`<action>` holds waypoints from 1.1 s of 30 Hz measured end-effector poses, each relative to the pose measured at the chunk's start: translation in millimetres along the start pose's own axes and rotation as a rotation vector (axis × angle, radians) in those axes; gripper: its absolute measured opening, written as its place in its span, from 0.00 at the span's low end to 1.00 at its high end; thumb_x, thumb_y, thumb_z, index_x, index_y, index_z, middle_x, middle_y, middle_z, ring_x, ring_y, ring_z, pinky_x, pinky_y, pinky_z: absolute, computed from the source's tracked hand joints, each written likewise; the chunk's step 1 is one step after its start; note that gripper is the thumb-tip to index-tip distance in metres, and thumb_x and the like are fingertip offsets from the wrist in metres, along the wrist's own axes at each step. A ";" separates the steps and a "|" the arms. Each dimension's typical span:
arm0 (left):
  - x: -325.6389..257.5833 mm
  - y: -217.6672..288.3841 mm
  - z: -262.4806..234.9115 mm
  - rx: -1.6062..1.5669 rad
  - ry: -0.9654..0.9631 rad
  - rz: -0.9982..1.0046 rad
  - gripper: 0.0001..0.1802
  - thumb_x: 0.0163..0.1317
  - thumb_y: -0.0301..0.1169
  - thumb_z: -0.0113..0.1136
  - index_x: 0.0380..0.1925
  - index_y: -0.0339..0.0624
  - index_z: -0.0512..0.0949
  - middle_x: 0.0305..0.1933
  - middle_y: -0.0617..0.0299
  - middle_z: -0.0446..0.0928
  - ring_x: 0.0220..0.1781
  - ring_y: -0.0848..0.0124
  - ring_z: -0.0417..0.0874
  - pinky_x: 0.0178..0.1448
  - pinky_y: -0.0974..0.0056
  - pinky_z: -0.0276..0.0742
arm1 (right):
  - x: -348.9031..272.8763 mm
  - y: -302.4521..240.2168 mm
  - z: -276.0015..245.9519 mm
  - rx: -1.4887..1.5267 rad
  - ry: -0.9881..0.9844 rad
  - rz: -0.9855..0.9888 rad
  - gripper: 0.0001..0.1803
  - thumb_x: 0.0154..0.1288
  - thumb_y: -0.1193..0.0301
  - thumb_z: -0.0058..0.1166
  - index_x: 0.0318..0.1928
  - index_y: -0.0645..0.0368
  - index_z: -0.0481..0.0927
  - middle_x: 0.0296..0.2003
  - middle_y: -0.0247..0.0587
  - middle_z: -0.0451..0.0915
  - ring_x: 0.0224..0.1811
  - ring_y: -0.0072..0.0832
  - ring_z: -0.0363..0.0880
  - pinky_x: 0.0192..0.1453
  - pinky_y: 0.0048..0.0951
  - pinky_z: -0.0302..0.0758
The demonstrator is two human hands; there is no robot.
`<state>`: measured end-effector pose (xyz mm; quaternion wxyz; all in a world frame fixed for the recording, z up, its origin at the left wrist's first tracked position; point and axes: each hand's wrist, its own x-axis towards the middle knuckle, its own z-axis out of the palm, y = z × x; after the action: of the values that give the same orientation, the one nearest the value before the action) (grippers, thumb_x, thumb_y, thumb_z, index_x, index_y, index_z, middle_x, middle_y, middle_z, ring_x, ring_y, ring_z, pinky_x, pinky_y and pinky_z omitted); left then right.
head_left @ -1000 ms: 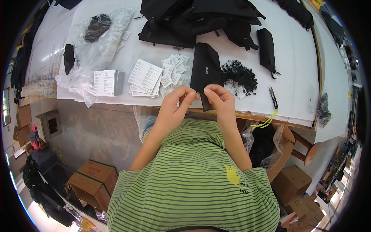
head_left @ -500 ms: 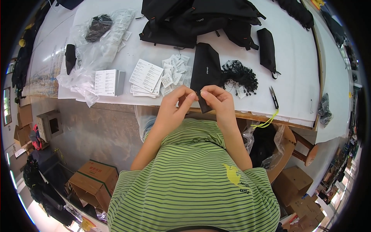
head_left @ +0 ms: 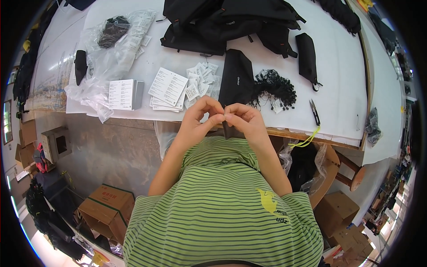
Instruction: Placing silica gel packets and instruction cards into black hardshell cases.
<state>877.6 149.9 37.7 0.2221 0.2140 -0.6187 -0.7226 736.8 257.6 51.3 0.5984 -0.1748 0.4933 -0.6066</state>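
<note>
A flat black fabric pouch (head_left: 236, 76) lies at the table's front, its narrow near end hanging over the edge. My left hand (head_left: 202, 119) and my right hand (head_left: 246, 119) meet at that near end, thumbs and forefingers pinched together on it. Any small part between the fingertips is hidden. Right of the pouch is a tangled heap of black cords (head_left: 278, 86) with small black ends. On its left lie scattered small white labels (head_left: 202, 80) and a loose stack of white printed cards (head_left: 168, 86).
A block of cards (head_left: 121, 95) stands farther left, beside a clear plastic bag (head_left: 126, 49). Black bags (head_left: 231, 24) pile up at the back. Thread snips (head_left: 315, 112) with a yellow cord and another black pouch (head_left: 307, 55) lie right. Cardboard boxes (head_left: 106, 207) stand on the floor.
My hands have drawn together until their fingertips touch. The pouch's near end has shifted slightly toward me and now looks narrower between my hands.
</note>
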 end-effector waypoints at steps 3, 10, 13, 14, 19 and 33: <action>0.3 -6.8 0.3 -0.160 -0.033 -0.012 0.12 0.59 0.29 0.64 0.38 0.39 0.71 0.36 0.66 0.73 0.37 0.79 0.72 0.43 0.73 0.67 | -2.3 2.7 -0.2 0.029 -0.010 -0.003 0.06 0.63 0.73 0.58 0.39 0.61 0.80 0.31 0.27 0.77 0.32 0.11 0.71 0.35 0.13 0.65; 4.5 -12.2 6.4 -0.348 -0.090 -0.036 0.12 0.62 0.30 0.62 0.39 0.40 0.71 0.36 0.67 0.73 0.35 0.80 0.71 0.40 0.75 0.66 | -5.6 7.3 -1.4 0.080 0.010 0.061 0.07 0.63 0.70 0.57 0.38 0.60 0.80 0.27 0.26 0.75 0.25 0.09 0.64 0.28 0.12 0.57; 6.1 -5.8 2.2 -0.444 -0.109 -0.213 0.10 0.63 0.30 0.61 0.39 0.40 0.71 0.36 0.68 0.73 0.35 0.82 0.71 0.37 0.76 0.64 | -3.3 8.9 -0.6 0.218 0.081 0.094 0.07 0.62 0.69 0.57 0.37 0.59 0.80 0.25 0.26 0.74 0.22 0.08 0.59 0.26 0.12 0.54; 6.7 -3.6 2.7 -0.443 -0.108 -0.213 0.10 0.63 0.30 0.61 0.39 0.40 0.71 0.36 0.68 0.73 0.35 0.82 0.71 0.37 0.76 0.64 | -3.7 7.5 -1.0 0.218 0.106 0.080 0.07 0.62 0.68 0.57 0.37 0.59 0.80 0.25 0.26 0.74 0.22 0.08 0.59 0.26 0.12 0.53; 3.0 2.9 3.2 -0.315 -0.085 -0.207 0.08 0.64 0.29 0.59 0.40 0.41 0.72 0.34 0.69 0.73 0.34 0.83 0.71 0.35 0.77 0.62 | -3.1 4.4 -12.0 0.153 0.063 0.038 0.07 0.63 0.68 0.57 0.35 0.59 0.80 0.24 0.25 0.74 0.22 0.10 0.61 0.27 0.15 0.57; -20.5 16.0 62.1 0.545 -0.656 0.083 0.06 0.60 0.26 0.57 0.37 0.41 0.73 0.31 0.57 0.74 0.35 0.60 0.76 0.39 0.61 0.73 | 40.8 25.7 -29.2 -1.438 0.416 -0.487 0.24 0.50 0.65 0.63 0.49 0.56 0.74 0.56 0.44 0.72 0.59 0.43 0.68 0.57 0.41 0.68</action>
<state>858.9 209.4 63.2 -0.0221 -0.0015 -0.8328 -0.5531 718.5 237.6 1.9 0.0838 -0.5052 0.8145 -0.2728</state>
